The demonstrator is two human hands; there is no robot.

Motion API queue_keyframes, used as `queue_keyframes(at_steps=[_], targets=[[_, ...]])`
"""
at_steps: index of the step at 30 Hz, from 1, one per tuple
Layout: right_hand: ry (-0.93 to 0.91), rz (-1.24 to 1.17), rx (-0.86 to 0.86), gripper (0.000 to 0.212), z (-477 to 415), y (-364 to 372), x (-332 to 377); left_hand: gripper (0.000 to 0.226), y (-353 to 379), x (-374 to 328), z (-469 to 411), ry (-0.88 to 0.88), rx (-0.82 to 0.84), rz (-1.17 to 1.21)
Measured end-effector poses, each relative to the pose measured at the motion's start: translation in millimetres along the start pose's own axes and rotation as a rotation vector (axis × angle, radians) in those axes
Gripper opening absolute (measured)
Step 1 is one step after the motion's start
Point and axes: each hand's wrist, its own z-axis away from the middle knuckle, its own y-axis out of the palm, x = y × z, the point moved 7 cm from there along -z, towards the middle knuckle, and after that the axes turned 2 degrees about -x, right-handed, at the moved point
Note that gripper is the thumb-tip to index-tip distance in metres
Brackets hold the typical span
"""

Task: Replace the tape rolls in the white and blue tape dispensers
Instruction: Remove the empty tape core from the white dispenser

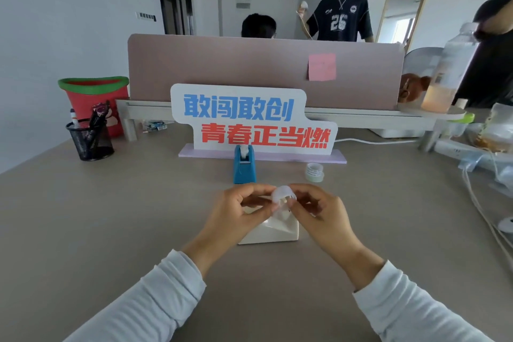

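Tape roll (282,194) pinched by curled fingers (255,189) of left hand (238,212), right hand (319,212)

My left hand (238,211) and right hand (319,211) cover the upper part of the white tape dispenser (274,233). The clear tape roll (283,195) I pinch is motion-blurred, and I can't tell its core. The blue tape dispenser (244,168) sits end-on, its roll mostly hidden. The print on the spare tape roll (314,172) is too small to read. My sleeves (144,302) are cut off at the bottom edge.
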Motion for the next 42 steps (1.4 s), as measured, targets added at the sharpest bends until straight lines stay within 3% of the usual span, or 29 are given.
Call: queue_keyframes(at_steps=[9, 15, 19, 25, 30, 34, 42], targets=[[0.018, 0.006, -0.086, 0.024, -7.1, -30.7, -16.8, 0.02, 32.9, 7.7, -21.3, -0.081, 0.126, 0.016], [0.035, 0.057, -0.098, 0.029, -9.4, -37.0, -26.0, 0.022, 36.3, 12.4, -40.8, -0.06, 0.031, -0.06], [0.216, 0.251, -0.119, 0.024, -17.0, -58.2, -48.8, 0.033, 29.0, 17.5, -50.3, -0.052, -0.009, -0.195], [0.412, 0.539, -0.008, 0.002, -18.6, -72.9, -94.1, 0.028, 39.3, 12.3, -52.5, 0.046, 0.058, -0.337], [0.428, 0.585, 0.069, 0.016, -20.6, -64.9, -98.9, 0.031, 43.4, 8.2, -53.7, 0.183, 0.077, -0.48], [0.407, 0.563, 0.101, 0.015, -29.2, -63.0, -91.3, 0.031, 36.3, 15.0, -61.3, 0.146, 0.055, -0.447], [0.464, 0.651, 0.339, 0.012, -55.5, -44.7, -98.5, 0.026, 28.0, 31.4, -65.0, -0.017, 0.025, -0.321]])
